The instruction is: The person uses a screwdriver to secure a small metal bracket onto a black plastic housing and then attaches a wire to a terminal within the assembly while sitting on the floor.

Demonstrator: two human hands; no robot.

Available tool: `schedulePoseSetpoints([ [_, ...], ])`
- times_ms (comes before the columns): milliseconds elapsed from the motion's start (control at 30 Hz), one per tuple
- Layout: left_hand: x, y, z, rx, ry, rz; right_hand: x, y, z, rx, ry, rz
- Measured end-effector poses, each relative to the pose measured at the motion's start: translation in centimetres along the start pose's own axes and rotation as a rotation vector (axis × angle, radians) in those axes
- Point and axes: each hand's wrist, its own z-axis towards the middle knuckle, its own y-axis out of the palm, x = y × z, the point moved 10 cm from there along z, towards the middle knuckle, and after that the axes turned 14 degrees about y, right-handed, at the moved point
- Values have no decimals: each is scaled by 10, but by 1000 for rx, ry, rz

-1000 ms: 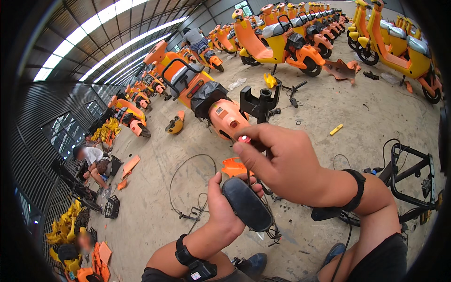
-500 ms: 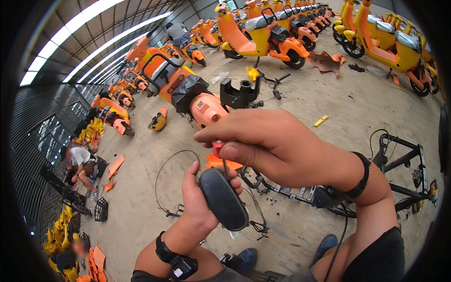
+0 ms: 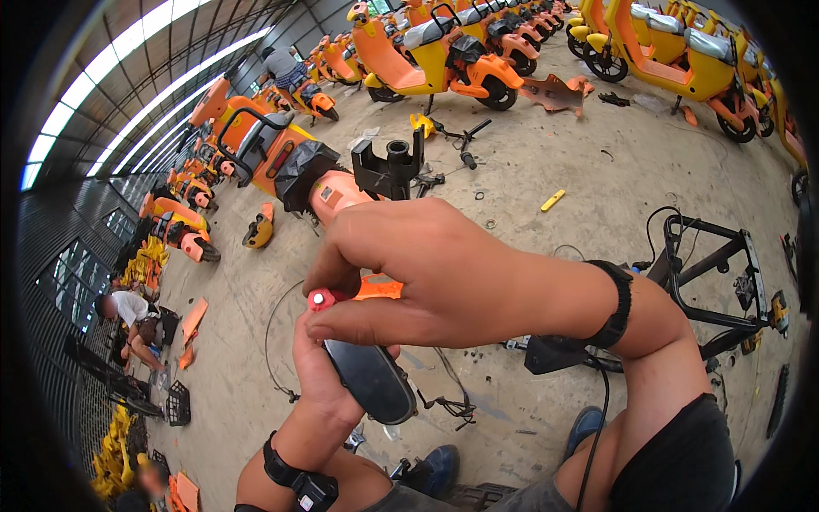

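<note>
My left hand (image 3: 322, 371) is closed around a black, oval, smooth-faced part (image 3: 371, 384), whose upper end my right hand hides. Above that end, my right hand (image 3: 418, 264) pinches the red handle of a screwdriver (image 3: 321, 299) between thumb and fingers. The handle's pale butt end faces up. Its shaft and tip are hidden behind my hand, so I cannot tell whether the tip touches the part. A thin cable (image 3: 271, 328) loops on the floor to the left of my left hand.
An orange scooter (image 3: 337, 194) and a black plastic bracket (image 3: 394, 171) stand ahead. A black scooter frame (image 3: 717, 277) lies right; a yellow tool (image 3: 553, 201) is on the floor. Rows of scooters (image 3: 426, 64) fill the back. At left, a person (image 3: 132, 311) crouches near a crate (image 3: 177, 403).
My right hand has come lower and left, with its fingers curled more over the screwdriver handle. The shaft, seen before, is now hidden. The whole scene has shifted left.
</note>
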Motion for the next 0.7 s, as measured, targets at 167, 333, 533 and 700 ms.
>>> schedulePoseSetpoints([
  [167,-5,3,-4,-57,-97,-105,20,-6,-1,100,188,76],
  [333,-3,-9,-6,112,-52,-66,34,-16,1,218,300,99],
  [533,-7,-9,-5,2,-94,-103,51,-11,-1,297,326,206],
  [700,-15,-9,-6,-9,-104,-3,64,-19,-3,339,404,63],
])
